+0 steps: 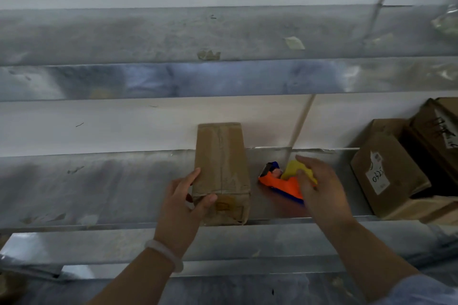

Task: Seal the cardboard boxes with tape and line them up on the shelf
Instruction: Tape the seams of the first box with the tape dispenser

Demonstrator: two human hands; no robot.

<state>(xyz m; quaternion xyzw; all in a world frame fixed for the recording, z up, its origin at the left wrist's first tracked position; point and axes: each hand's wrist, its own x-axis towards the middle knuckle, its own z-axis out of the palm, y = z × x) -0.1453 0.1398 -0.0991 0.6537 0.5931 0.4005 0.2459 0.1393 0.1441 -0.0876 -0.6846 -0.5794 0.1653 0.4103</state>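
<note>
Well, the metal shelf (99,181) is the biggest thing here: bare sheet steel w/ scuffs and old tape scraps, running left to right. At far right on it sits a pile of brown boxes (386,173), tipped at angles, one w/ a white label.

Mid-shelf stands the cardboard box (223,163), long and narrow, its near end overhanging the shelf's front lip. A glossy strip runs lengthwise along its top, so prob. already taped. The near end is creased and dented.

Just right of it, not touching, lies the tape dispenser (280,183): orange body, yellow and blue parts.

Hands are apart. The left hand (183,198) is clamped on the box's near-left corner, thumb on top, fingers along the left side. The right hand (319,186) is over the dispenser, fingers curved across the yellow part; too blurred to tell whether it's gripping or just resting.

Handling, as I judge it: the box looks light, a one-hand job. The board is soft and dents easily, esp. at that crumpled end, and the taped top is prob. slick. Best held across the narrow width, mid-length on the bare side walls. It should slide readily on smooth steel.
</note>
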